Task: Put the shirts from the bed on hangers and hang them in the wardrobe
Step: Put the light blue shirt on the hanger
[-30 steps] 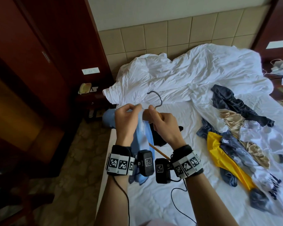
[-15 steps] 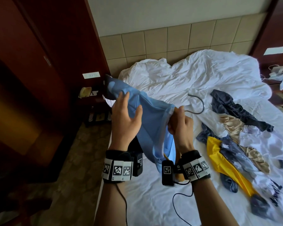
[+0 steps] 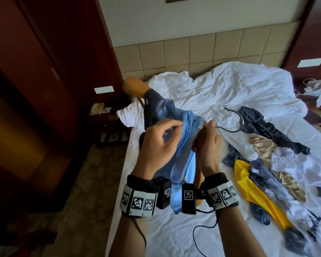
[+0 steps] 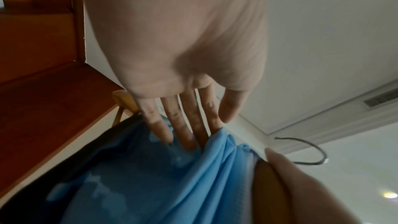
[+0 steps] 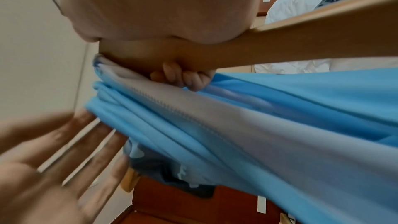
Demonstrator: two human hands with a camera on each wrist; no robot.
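A light blue shirt [image 3: 185,125] [image 4: 161,185] [image 5: 258,117] with a darker printed part is draped over a wooden hanger [image 3: 135,88] [image 5: 301,47] held above the bed's left side. The hanger's left end pokes out bare beyond the fabric. Its metal hook [image 3: 237,125] [image 4: 312,152] points right. My right hand [image 3: 208,130] [image 5: 187,77] grips the hanger's middle just below the hook. My left hand [image 3: 171,129] [image 4: 206,132] has nearly straight fingers, tips pushed into the bunched fabric by the collar, thumb apart.
A heap of clothes [image 3: 267,164] lies on the white bed [image 3: 156,229] to the right, among them a yellow garment [image 3: 252,184] and a dark one [image 3: 263,125]. A crumpled duvet [image 3: 220,89] covers the head end. Dark wooden wardrobe panels [image 3: 44,52] and a nightstand phone [image 3: 97,108] stand left.
My left hand has left its flat spread on the shirt's shoulder and moved right to the collar. The shirt has slid along the hanger, baring its left end.
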